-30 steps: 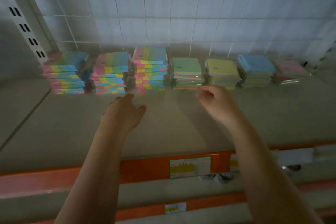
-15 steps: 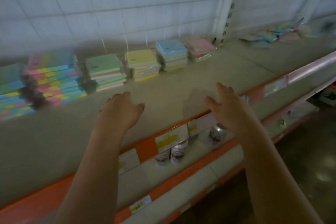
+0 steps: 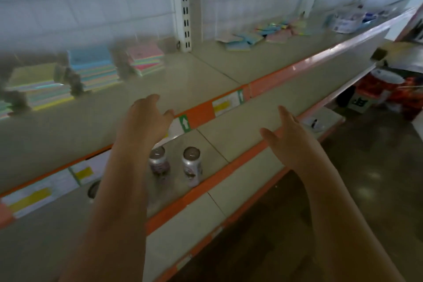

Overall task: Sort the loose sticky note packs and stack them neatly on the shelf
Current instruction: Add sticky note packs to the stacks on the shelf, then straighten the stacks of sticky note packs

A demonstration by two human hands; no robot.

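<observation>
The loose sticky note packs lie in a scattered heap at the back of the shelf, in the bay to the right of the slotted white upright, some overlapping and askew, so that pile looks like the unsorted part. Left of the upright, finished stacks stand in a row against the back panel: a pink-topped stack, a blue-topped stack and a yellow-green stack, set apart by colour, which fits the sorting. The left hand hangs over the shelf's front edge, fingers loosely curled and grasping nothing. The right hand is released too, fingers straight, reaching towards the loose heap but well apart from it; my guess is it goes there next. The shelf is beige with an orange price rail. Two drink cans stand on the shelf below. The floor is dark and glossy.
</observation>
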